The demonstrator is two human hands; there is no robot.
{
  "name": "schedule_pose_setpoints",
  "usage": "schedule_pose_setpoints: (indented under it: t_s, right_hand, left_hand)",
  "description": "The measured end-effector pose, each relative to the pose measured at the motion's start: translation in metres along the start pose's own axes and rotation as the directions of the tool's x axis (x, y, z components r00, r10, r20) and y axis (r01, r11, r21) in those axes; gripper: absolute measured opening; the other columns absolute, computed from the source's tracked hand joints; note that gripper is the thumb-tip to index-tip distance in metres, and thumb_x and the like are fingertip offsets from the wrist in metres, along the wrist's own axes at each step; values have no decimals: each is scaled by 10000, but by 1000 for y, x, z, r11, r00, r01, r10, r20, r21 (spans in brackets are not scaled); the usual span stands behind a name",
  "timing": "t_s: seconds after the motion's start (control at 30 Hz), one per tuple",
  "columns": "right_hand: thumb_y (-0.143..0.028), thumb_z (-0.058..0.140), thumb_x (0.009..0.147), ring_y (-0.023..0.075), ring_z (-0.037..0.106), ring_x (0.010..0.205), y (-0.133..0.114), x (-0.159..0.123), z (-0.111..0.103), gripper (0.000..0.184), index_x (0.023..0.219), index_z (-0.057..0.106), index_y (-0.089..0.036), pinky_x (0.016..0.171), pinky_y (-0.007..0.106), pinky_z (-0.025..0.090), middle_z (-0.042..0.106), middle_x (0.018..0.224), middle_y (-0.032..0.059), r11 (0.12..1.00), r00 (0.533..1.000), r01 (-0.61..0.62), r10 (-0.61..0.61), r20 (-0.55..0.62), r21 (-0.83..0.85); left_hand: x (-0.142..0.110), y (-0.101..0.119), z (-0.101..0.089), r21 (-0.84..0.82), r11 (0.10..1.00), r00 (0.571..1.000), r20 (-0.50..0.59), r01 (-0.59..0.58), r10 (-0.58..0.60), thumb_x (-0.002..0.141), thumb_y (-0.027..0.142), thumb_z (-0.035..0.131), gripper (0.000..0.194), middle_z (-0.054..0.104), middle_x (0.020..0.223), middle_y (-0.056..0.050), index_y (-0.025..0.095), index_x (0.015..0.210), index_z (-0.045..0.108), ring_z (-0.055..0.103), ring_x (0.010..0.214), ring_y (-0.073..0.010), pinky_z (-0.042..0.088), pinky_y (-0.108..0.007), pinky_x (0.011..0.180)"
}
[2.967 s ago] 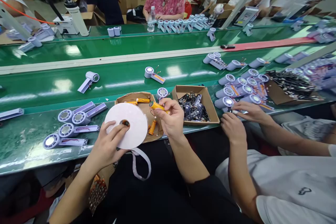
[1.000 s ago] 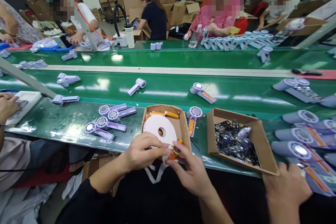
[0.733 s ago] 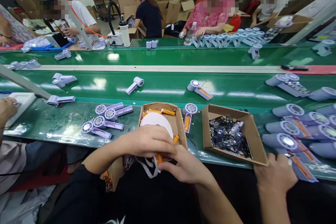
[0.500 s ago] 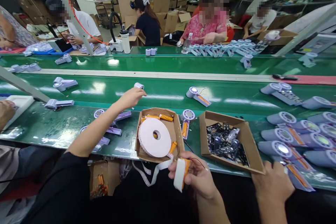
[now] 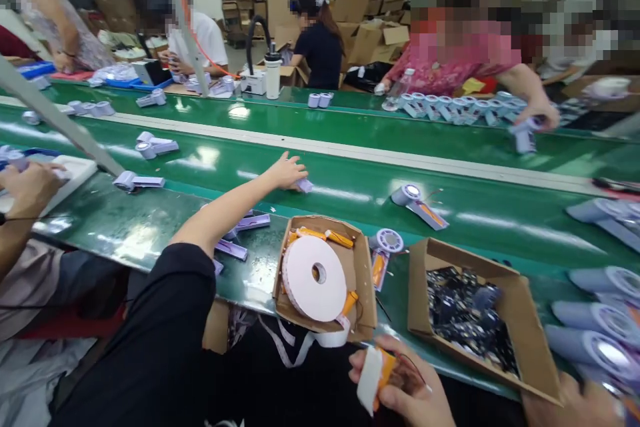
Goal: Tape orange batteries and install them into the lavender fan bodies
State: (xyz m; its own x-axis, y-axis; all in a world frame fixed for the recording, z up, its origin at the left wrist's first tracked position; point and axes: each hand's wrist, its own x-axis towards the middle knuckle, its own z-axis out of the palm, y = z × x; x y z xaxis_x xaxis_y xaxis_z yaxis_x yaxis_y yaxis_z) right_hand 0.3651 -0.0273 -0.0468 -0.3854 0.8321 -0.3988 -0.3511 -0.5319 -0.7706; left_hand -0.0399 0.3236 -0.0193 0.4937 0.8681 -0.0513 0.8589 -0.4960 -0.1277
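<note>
My left hand (image 5: 288, 172) stretches over the green conveyor belt, closed around a lavender handheld fan casing (image 5: 305, 185); the hand hides most of the casing. Near my lap, my right hand (image 5: 407, 380) grips an orange battery pack (image 5: 387, 368) with thin wires and a white adhesive strip on its side. Between the hands, a cardboard tray (image 5: 367, 293) holds a large roll of white tape (image 5: 300, 280) and several orange batteries (image 5: 340, 238). From the roll, a loose strip of tape (image 5: 300, 347) hangs over the bench edge. Beside the tray lies a fan casing (image 5: 387, 240) with a battery in its handle.
A second cardboard box (image 5: 420, 287) of dark circuit boards (image 5: 465, 313) stands to the right, a co-worker's hand (image 5: 570, 400) at its corner. Fan bodies (image 5: 595, 313) crowd the right side. Another fan (image 5: 420, 203) lies on the belt. Co-workers sit across and at left.
The view has swung left, so things appear further right. My left hand now covers the casing's round head, with its handle showing. Across the belt, a co-worker's hand has reached a fan.
</note>
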Motion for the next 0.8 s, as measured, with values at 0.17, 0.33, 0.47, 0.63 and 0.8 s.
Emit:
schedule_pose_setpoints:
  t_s: [0.17,0.33,0.47,0.63,0.8]
  right_hand:
    - [-439,1118,620,323,876,849,-7,11,15,689,1208,806,-265,802,456,716,882,995,122,1000,995,22,-21,97,-14]
    - [-453,1079,705,319,886,893,0,36,20,680,1267,766,-231,751,393,720,884,1029,140,994,956,93,-74,285,-57]
    - [-424,1015,816,291,886,934,-16,44,33,577,1292,750,-235,782,358,726,888,1053,124,966,904,197,-113,413,-167]
    - [-413,922,921,278,880,945,-98,80,73,559,1397,679,-251,801,387,742,868,1161,135,809,900,433,-363,242,-399]
    - [-294,822,932,244,840,1071,-168,226,102,633,1501,554,-228,1000,429,680,840,1165,84,554,824,563,-436,362,-613]
  left_hand:
    - [-5,-17,-3,-27,998,996,69,58,-56,1011,377,713,303,782,1343,-131,259,1288,746,685,1276,-292,526,-346,1008]
    - [-1,-21,2,-60,998,997,72,3,2,1056,364,616,263,748,1460,-121,251,1222,785,622,1368,-270,503,-316,1005]
    - [20,-14,9,-99,995,993,120,17,-5,940,276,662,221,798,1344,-124,215,1066,833,644,1286,-285,508,-319,1014]
    - [43,-22,6,-219,975,980,198,42,2,877,395,726,280,850,1170,-34,278,1094,858,711,1067,-221,502,-253,901]
    - [43,-19,6,-292,951,989,135,102,-65,1060,471,527,408,843,1221,-54,237,1253,800,718,1057,-210,470,-247,871]
